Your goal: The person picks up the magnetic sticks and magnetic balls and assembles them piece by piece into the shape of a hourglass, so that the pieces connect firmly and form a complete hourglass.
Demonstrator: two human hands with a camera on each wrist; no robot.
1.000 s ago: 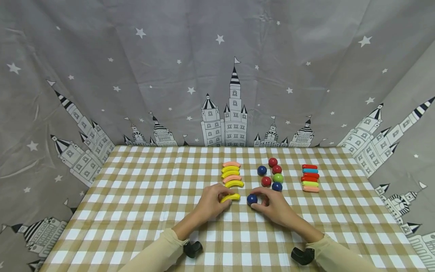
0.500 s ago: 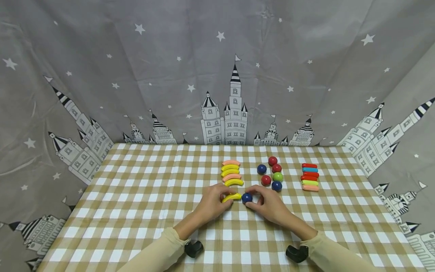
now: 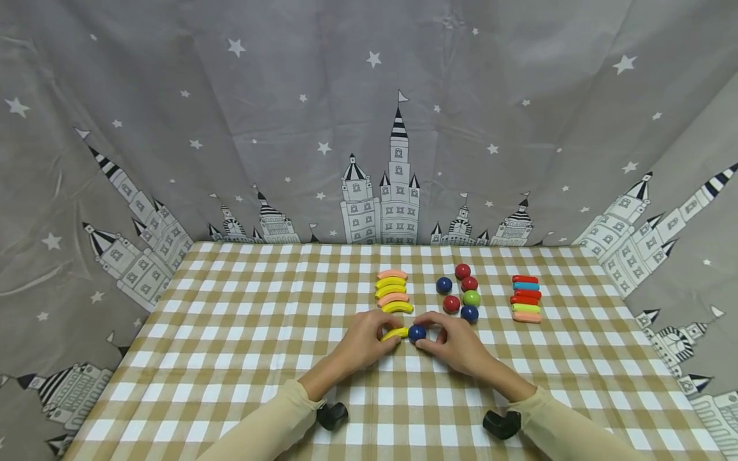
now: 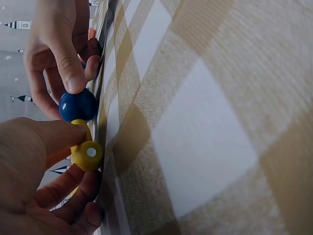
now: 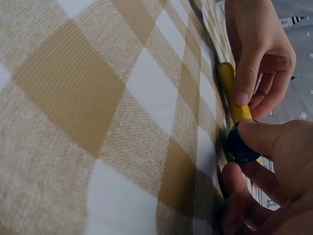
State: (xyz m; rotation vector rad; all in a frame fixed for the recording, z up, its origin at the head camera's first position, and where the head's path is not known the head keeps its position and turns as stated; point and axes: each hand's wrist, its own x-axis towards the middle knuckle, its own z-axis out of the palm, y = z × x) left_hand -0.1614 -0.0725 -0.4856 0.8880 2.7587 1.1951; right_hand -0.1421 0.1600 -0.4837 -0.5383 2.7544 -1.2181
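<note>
My left hand (image 3: 360, 339) pinches a yellow curved toy rod (image 3: 398, 333) between thumb and fingers. A pale round dot shows on the near end of this rod in the left wrist view. Facing it, my right hand (image 3: 460, 340) grips a dark blue ball (image 4: 77, 105) with thumb and fingertips. The rod's right end meets the ball's left side low over the checked cloth. In the right wrist view the thumb covers part of the ball (image 5: 239, 145), and the yellow rod (image 5: 230, 81) runs away from it under the other hand's thumb.
Just beyond the hands lies a stack of yellow and pink curved rods (image 3: 398, 307). Several red, blue and green balls (image 3: 451, 304) sit to its right. Farther right is a row of short coloured rods (image 3: 526, 299). A grey curtain (image 3: 259, 96) hangs behind the checked tablecloth (image 3: 230, 333).
My right hand has moved left with the blue ball, closing the gap to the yellow rod. My left hand has shifted slightly right with the rod.
</note>
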